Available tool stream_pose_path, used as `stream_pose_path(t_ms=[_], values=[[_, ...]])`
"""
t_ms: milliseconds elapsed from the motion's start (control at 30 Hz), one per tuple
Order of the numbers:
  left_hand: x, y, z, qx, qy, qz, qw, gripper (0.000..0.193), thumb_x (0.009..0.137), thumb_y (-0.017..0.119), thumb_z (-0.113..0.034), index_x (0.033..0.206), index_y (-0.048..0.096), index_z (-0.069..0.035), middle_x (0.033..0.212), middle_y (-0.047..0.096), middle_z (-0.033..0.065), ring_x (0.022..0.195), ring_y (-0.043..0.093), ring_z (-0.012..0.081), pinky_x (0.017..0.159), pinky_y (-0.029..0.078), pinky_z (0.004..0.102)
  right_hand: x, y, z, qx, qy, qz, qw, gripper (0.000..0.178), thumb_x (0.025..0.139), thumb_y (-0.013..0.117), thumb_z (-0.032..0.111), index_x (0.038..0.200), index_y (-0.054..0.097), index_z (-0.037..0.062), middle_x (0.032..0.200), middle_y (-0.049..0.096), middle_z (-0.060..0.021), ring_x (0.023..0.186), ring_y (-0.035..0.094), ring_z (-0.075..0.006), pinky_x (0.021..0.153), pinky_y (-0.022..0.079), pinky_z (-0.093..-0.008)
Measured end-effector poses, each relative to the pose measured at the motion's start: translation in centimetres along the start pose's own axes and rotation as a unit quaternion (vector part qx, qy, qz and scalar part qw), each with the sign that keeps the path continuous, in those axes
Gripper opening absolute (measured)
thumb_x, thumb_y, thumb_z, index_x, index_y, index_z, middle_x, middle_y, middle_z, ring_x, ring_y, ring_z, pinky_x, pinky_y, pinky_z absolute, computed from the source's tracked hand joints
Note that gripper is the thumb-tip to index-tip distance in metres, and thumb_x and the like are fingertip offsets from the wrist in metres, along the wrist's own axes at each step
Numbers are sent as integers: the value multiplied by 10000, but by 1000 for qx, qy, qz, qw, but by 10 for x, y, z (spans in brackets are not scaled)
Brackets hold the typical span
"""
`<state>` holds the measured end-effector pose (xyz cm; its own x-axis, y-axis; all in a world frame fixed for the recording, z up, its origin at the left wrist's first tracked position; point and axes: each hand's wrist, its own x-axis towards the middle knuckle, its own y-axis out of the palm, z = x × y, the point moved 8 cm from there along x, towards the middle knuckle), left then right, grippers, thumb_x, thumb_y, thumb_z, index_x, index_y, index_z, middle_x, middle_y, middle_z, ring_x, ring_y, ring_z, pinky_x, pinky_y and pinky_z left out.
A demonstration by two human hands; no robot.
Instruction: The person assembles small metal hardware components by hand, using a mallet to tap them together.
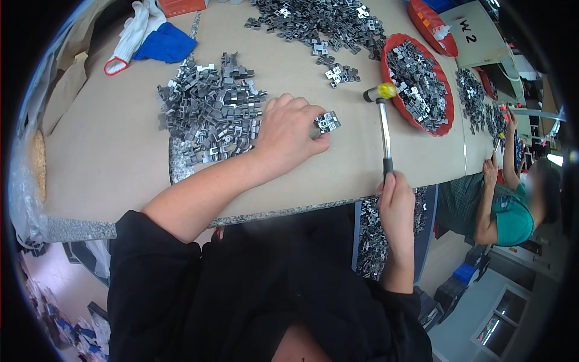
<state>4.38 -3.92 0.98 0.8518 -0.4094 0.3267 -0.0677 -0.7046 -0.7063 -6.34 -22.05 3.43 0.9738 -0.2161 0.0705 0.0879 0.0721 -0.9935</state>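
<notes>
My left hand (288,130) pinches a small silvery metal clip (327,122) between thumb and forefinger, just above the table. Right beside that hand lies a heap of loose metal clips (211,108). My right hand (396,202) is wrapped round the dark grip of a mallet (384,130) with a shiny shaft. The mallet's head, with one yellow face, is raised close to a red scalloped basin (447,123) that holds many similar metal parts.
A larger pile of metal parts (319,21) covers the far table. White and blue gloves (148,39) lie at the far left. A box of parts (374,241) stands below the front edge (289,211). At the right, a person in a green shirt (515,217) works at the same table.
</notes>
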Motion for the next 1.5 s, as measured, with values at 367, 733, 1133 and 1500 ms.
stream_pose_path(t_ms=[367, 733, 1133, 1500], values=[[-2, 2, 1, -9, -3, 1, 1000, 312, 630, 668, -212, 905, 645, -66, 760, 552, 58, 816, 482, 226, 754, 358, 342, -40, 8, 19, 264, 29, 132, 955, 186, 901, 401, 125, 932, 509, -24, 672, 531, -146, 617, 556, -313, 562, 437, -377], [-3, -2, -1, 33, -19, -12, 999, 299, 610, 695, -232, 808, 584, -37, 778, 559, 74, 817, 494, 238, 753, 364, 347, -40, 4, 28, 191, -3, 132, 973, 178, 899, 413, 132, 953, 495, -16, 696, 535, -170, 644, 560, -345, 568, 446, -398], [-2, 0, 0, 44, -11, -4, 999, 282, 617, 688, -237, 820, 614, -56, 765, 568, 59, 819, 503, 222, 755, 365, 340, -40, -3, 34, 152, -49, 65, 985, 163, 893, 424, 119, 948, 486, -21, 701, 530, -173, 619, 548, -342, 555, 441, -397], [-2, 1, 0, 52, -3, -8, 999, 294, 601, 692, -241, 815, 614, -55, 767, 569, 56, 819, 508, 221, 751, 366, 339, -42, 7, 19, 242, 22, 94, 965, 183, 900, 409, 123, 945, 505, -26, 709, 536, -151, 653, 558, -304, 601, 444, -374]])
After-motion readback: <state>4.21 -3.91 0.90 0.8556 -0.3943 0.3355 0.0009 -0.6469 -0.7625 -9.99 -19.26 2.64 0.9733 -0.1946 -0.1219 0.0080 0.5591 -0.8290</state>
